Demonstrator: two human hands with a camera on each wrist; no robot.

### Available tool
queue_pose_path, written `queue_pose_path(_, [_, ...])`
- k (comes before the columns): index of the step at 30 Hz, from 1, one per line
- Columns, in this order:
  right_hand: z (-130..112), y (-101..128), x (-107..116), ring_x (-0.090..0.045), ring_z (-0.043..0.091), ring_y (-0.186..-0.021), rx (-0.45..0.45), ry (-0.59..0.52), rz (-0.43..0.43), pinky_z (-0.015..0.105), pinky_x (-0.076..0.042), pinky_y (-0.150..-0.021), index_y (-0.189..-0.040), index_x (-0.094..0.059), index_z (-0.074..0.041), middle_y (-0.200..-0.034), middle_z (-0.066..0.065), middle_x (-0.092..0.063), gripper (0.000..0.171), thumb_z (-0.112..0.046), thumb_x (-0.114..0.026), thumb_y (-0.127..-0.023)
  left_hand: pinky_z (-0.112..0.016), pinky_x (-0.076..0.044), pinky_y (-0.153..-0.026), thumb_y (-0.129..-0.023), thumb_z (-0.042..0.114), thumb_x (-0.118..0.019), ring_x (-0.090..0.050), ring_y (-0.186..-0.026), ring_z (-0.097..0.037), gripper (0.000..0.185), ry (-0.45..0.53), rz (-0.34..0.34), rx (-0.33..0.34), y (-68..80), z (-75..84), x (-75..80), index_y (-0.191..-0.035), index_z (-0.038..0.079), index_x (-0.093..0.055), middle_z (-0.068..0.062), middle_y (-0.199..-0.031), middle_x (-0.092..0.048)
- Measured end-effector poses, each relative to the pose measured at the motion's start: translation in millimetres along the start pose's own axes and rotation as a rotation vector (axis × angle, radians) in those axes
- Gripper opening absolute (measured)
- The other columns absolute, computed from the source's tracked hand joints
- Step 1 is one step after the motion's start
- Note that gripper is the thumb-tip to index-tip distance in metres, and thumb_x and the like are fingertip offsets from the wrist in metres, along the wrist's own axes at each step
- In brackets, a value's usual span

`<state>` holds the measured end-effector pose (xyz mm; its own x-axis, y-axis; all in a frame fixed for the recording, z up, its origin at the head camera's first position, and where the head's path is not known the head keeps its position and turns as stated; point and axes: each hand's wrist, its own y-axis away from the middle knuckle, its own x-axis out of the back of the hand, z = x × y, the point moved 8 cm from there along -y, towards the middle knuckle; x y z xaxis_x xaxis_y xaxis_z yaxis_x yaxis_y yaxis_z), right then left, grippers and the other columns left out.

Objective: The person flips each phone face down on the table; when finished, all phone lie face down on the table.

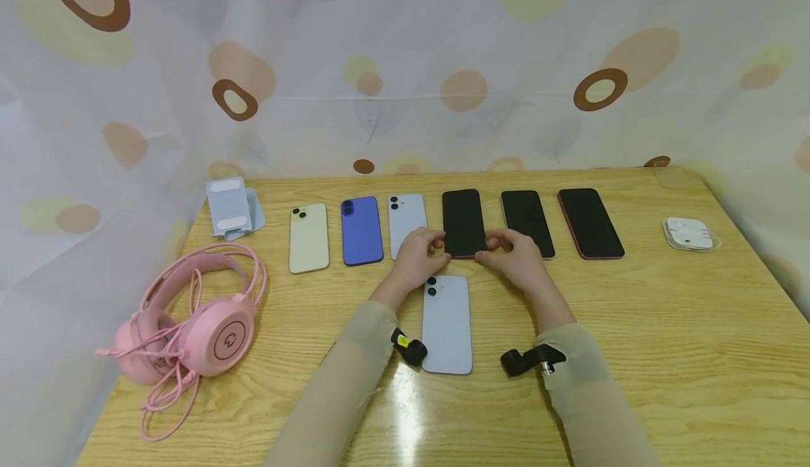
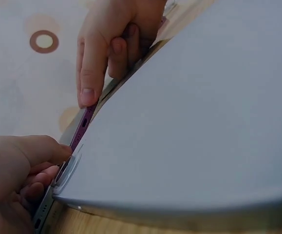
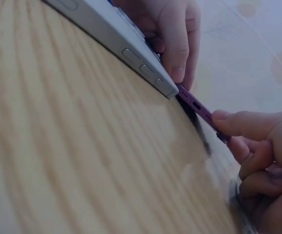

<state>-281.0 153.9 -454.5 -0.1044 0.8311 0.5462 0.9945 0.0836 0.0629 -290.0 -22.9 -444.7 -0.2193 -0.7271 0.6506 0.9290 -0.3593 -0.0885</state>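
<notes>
From my end I see both hands gripping the black phone [image 1: 464, 222]; it lies screen up, its purple bottom edge [image 3: 195, 104] facing the person; I cannot tell whether that edge is raised off the table [image 1: 683, 340]. The left hand [image 1: 414, 259] pinches the phone's near left corner, thumb against the purple edge; the right hand [image 1: 517, 261] pinches its near right corner between thumb and finger. On the person's side of the black phone I have 1 large white phone [image 1: 447, 326], back up, between the forearms; to the black phone's left lie 3 more, backs up: a pale phone [image 1: 407, 217] just beside the left hand, then a blue phone [image 1: 363, 231], then a cream phone [image 1: 309, 238]. Farther left of it are a phone stand [image 1: 229, 203] and a pink headset [image 1: 221, 337]; to its right I see 2 phones, screens up: a dark phone [image 1: 526, 215], then a red-edged phone [image 1: 591, 222]. Well to the right of the black phone, white earphones [image 1: 688, 231] sit in a small case [image 1: 672, 240]; a loop of cable shows past its side.
</notes>
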Motion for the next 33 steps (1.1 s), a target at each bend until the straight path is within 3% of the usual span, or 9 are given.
queue_pose_path(3, [-5, 1, 2, -0.045, 0.031, -0.119, 0.039, -0.002, 0.024, 0.050, -0.032, -0.101, -0.130, -0.057, -0.006, -0.110, 0.013, -0.059, 0.054, -0.027, -0.075, -0.083, -0.026, -0.043, -0.077, -0.088, 0.009, -0.068, -0.051, -0.085, -0.019, 0.039, 0.002, -0.007, 0.006, 0.2, -1.7, -0.8, -0.122, -0.007, -0.059, -0.010, -0.097, -0.058])
queue_pose_path(6, [-14, 2, 2, -0.055, 0.023, -0.087, 0.089, -0.041, 0.046, 0.038, -0.045, -0.079, -0.131, -0.058, -0.009, -0.111, 0.012, -0.058, 0.055, -0.027, -0.075, -0.083, -0.027, -0.044, -0.076, -0.088, 0.010, -0.067, -0.051, -0.084, -0.019, 0.038, 0.001, -0.012, 0.007, 0.4, -2.6, -1.6, -0.122, -0.007, -0.060, -0.009, -0.096, -0.057])
queue_pose_path(9, [-24, 2, -2, -0.046, 0.012, -0.055, 0.138, -0.161, 0.042, 0.025, -0.038, -0.053, -0.133, -0.057, -0.009, -0.111, 0.014, -0.056, 0.053, -0.022, -0.074, -0.084, -0.027, -0.043, -0.075, -0.088, 0.012, -0.068, -0.051, -0.084, -0.019, 0.036, -0.019, -0.010, -0.018, -0.4, -1.2, -2.4, -0.119, -0.006, -0.062, -0.009, -0.094, -0.057])
queue_pose_path(11, [-28, 2, -5, -0.039, 0.007, -0.045, 0.156, -0.242, 0.031, 0.022, -0.033, -0.046, -0.134, -0.057, -0.009, -0.111, 0.015, -0.055, 0.052, -0.019, -0.073, -0.085, -0.027, -0.043, -0.074, -0.088, 0.013, -0.068, -0.050, -0.083, -0.019, 0.034, -0.035, -0.006, -0.039, -1.1, 0.5, -2.6, -0.116, -0.006, -0.064, -0.009, -0.093, -0.057])
queue_pose_path(15, [-30, 2, -9, -0.034, 0.006, -0.042, 0.147, -0.299, 0.022, 0.020, -0.032, -0.045, -0.134, -0.057, -0.011, -0.111, 0.013, -0.055, 0.051, -0.018, -0.072, -0.086, -0.026, -0.042, -0.073, -0.089, 0.014, -0.067, -0.050, -0.083, -0.019, 0.033, -0.018, -0.011, -0.037, -1.4, 1.7, -2.6, -0.114, -0.006, -0.065, -0.009, -0.092, -0.057])
queue_pose_path(23, [-29, 3, -16, -0.038, 0.008, -0.043, 0.172, -0.314, -0.035, 0.020, -0.033, -0.043, -0.136, -0.056, -0.020, -0.112, 0.009, -0.055, 0.049, -0.024, -0.068, -0.089, -0.027, -0.043, -0.073, -0.096, 0.024, -0.057, -0.051, -0.087, -0.016, 0.032, 0.133, 0.010, 0.069, -1.2, 1.9, 6.3, -0.118, 0.003, -0.065, -0.004, -0.099, -0.057])
queue_pose_path(26, [-32, 2, -20, -0.053, 0.010, -0.056, 0.202, -0.328, -0.055, 0.019, -0.038, -0.048, -0.135, -0.057, -0.019, -0.113, 0.010, -0.056, 0.047, -0.022, -0.067, -0.090, -0.028, -0.044, -0.073, -0.097, 0.029, -0.056, -0.051, -0.087, -0.016, 0.034, 0.169, 0.052, 0.083, -1.4, 5.4, 13.2, -0.118, 0.005, -0.066, -0.004, -0.099, -0.057])
queue_pose_path(30, [-33, 2, -26, -0.060, 0.017, -0.068, 0.207, -0.340, -0.090, 0.019, -0.041, -0.051, -0.136, -0.056, -0.016, -0.114, 0.012, -0.056, 0.046, -0.018, -0.066, -0.091, -0.027, -0.045, -0.070, -0.094, 0.035, -0.061, -0.053, -0.084, -0.016, 0.036, 0.280, 0.123, 0.137, -0.6, 2.8, 22.7, -0.116, 0.006, -0.067, -0.003, -0.096, -0.058])
queue_pose_path(33, [-34, 2, -31, -0.063, 0.023, -0.078, 0.208, -0.358, -0.124, 0.021, -0.048, -0.061, -0.138, -0.054, -0.015, -0.116, 0.015, -0.055, 0.048, -0.014, -0.065, -0.091, -0.027, -0.046, -0.070, -0.091, 0.035, -0.065, -0.053, -0.084, -0.016, 0.037, 0.312, 0.171, 0.150, 0.4, 1.1, 29.2, -0.114, 0.006, -0.068, -0.003, -0.095, -0.059])
